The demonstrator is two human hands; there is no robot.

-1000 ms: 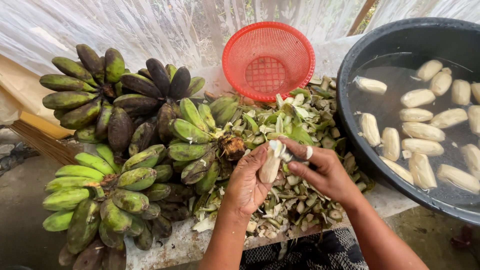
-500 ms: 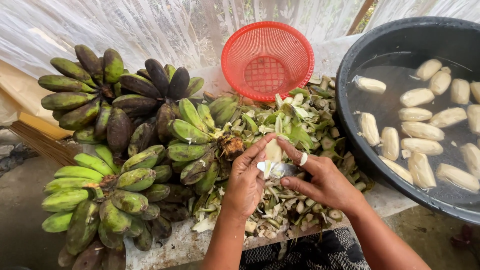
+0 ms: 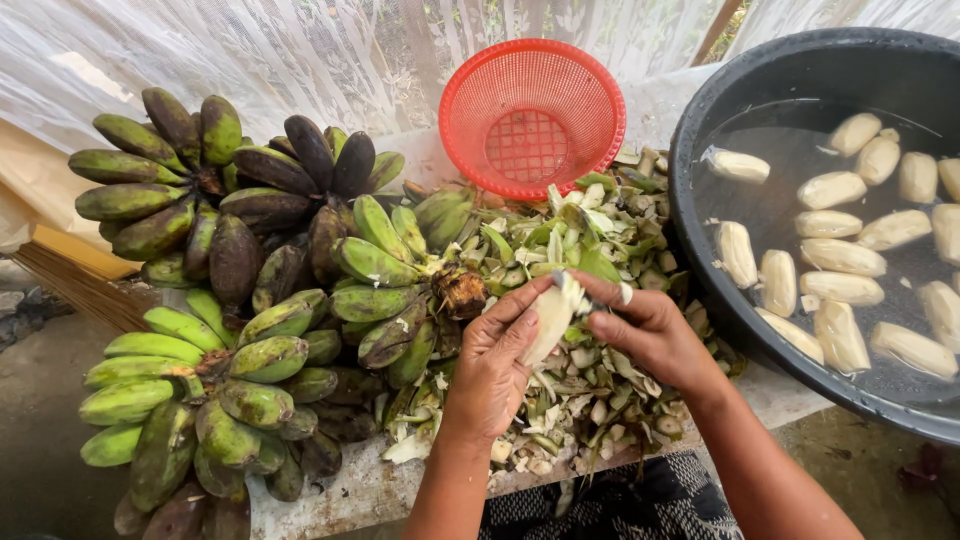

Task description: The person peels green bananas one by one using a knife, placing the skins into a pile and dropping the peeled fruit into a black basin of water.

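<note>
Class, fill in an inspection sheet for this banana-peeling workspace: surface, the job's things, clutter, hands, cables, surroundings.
Surface: pale worn slab, mostly covered.
Job's things: peeled banana held in the left hand; right hand at its top end with a small blade, mostly hidden. Black tub of water holds peeled bananas.
Clutter: heap of green peel scraps; bunches of unpeeled green and dark bananas; empty red basket tipped on its side.
Hands: bare, both gripping.
Cables: nothing seen.
Surroundings: white net curtain behind; bare ground at left.
</note>
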